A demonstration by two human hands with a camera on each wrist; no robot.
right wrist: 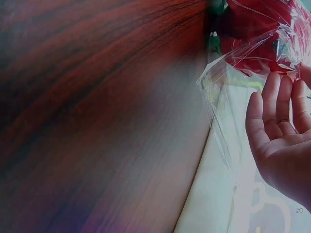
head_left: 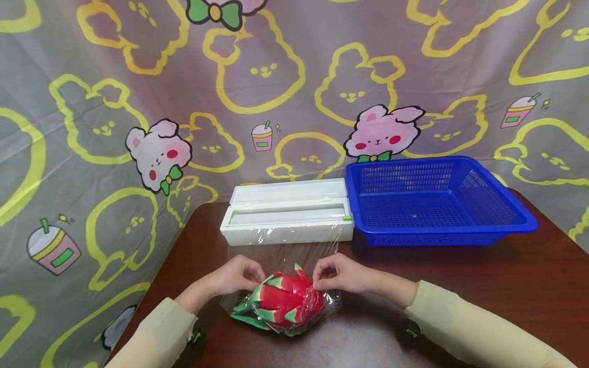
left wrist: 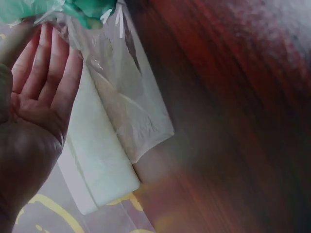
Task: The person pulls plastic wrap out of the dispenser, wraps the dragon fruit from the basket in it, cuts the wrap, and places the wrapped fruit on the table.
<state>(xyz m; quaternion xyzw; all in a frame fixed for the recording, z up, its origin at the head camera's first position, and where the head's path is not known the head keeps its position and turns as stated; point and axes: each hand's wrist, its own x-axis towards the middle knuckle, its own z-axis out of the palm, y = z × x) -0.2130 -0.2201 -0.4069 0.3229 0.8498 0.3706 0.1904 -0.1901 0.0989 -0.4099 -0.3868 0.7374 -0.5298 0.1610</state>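
A red dragon fruit with green-tipped scales lies on the table, partly covered in clear plastic wrap. The wrap runs back from the fruit to a white cling film dispenser, whose lid stands up. At the fruit's left, my left hand pinches the wrap between thumb and fingertips. My right hand pinches wrap against the fruit's upper right side. Loose film hangs beyond the left fingers in the left wrist view. Crinkled film spreads by the right fingertips in the right wrist view.
A blue perforated basket stands at the back right, up against the dispenser's right end. The brown wooden table backs onto a cartoon-patterned curtain. A small green piece sits at the dispenser's right end.
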